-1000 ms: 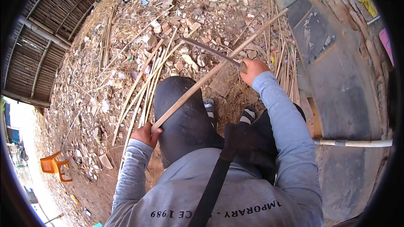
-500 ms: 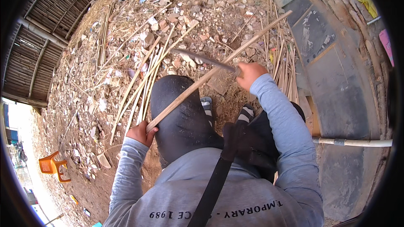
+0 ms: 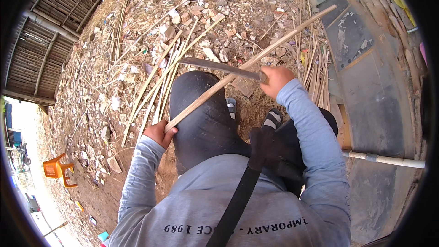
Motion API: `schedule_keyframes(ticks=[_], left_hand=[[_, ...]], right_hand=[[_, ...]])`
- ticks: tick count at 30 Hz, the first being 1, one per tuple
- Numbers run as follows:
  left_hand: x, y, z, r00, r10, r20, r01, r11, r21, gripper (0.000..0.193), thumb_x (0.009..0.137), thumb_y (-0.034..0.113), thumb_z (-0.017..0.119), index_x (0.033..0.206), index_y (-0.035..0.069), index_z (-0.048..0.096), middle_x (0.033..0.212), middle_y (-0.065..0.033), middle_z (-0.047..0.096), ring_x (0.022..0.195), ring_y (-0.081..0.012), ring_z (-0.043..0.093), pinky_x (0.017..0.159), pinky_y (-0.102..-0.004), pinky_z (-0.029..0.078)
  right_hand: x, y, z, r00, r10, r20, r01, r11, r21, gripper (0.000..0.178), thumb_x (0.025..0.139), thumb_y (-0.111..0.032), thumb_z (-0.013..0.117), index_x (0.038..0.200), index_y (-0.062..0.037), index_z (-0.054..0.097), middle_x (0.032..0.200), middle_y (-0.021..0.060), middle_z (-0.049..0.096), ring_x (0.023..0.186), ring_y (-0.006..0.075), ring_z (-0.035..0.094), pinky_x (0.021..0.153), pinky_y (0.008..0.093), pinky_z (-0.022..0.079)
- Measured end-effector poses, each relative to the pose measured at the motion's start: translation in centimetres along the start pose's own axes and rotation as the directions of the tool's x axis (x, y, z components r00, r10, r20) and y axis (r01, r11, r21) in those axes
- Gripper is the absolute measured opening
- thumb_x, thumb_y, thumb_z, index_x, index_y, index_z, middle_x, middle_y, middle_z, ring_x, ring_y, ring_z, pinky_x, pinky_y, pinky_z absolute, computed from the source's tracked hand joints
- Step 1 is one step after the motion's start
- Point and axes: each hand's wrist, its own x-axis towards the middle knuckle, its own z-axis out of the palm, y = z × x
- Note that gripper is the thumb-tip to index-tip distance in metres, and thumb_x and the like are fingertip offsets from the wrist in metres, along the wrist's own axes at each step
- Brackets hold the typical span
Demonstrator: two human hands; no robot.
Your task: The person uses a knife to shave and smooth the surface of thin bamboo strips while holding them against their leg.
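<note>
Widest of all was the ground, brown earth strewn with rubble, and along the right side ran the dark panels! Into the near middle came the left thigh, and what a workbench it made. Off to its left, loose pale strips fanned across the stones.

Now the main thing: the long wooden strip! It slanted over that thigh, near end low on the left, far end reaching up to the right, and across its middle lay the knife, blade pointing left. Was the edge biting? The view from above couldn't tell us. A shallow angle looked the wise choice there, with long, even strokes led away from the left hand, and the blade kept clear of the leg beneath.

On to the grips! The right hand was wrapped around the knife's handle, just right of the strip; a firm wrist seemed worth having, so the edge wouldn't dig in. And the left hand was clamped on the strip's near end, thumb showing, well apart from the blade: a sound place to steady the wood and stop it rolling
</note>
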Motion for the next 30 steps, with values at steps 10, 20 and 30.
schedule_keyframes(ticks=[10,20,30], left_hand=[[-0.1,0.1,0.2,0.996,-0.077,0.046,0.079,0.996,-0.041,0.048,0.089,0.051,0.053,0.088,0.003,0.055,0.069,-0.0241,0.06,0.07,-0.0449,0.06,0.064,-0.0499,0.047],[0.3,0.4,-0.1,0.998,-0.053,0.04,0.056,0.996,-0.076,0.047,0.088,0.049,0.056,0.082,0.002,0.054,0.066,-0.0224,0.059,0.069,-0.0437,0.061,0.061,-0.0481,0.047],[-1.6,-0.3,-1.5,0.934,-0.103,0.342,0.23,0.905,-0.357,0.041,0.086,0.04,0.065,0.087,0.0,0.061,0.061,-0.0091,0.056,0.059,-0.0161,0.053,0.059,-0.0331,0.045]], right_hand=[[0.4,-0.9,-0.9,0.996,0.084,0.002,-0.084,0.996,0.043,0.027,0.072,-0.024,0.068,0.091,-0.0065,0.061,0.075,0.0177,0.064,0.073,0.0371,0.063,0.07,0.0427,0.052],[0.7,3.5,-0.6,0.959,0.28,-0.045,-0.276,0.957,0.085,0.04,0.074,-0.026,0.066,0.109,-0.007,0.063,0.085,0.0171,0.067,0.083,0.0364,0.064,0.078,0.0423,0.051],[-0.2,0.4,-1.4,0.999,0.03,0.031,-0.03,0.999,-0.011,0.029,0.074,-0.027,0.07,0.092,-0.0071,0.06,0.081,0.016,0.065,0.078,0.0355,0.063,0.07,0.0431,0.05]])
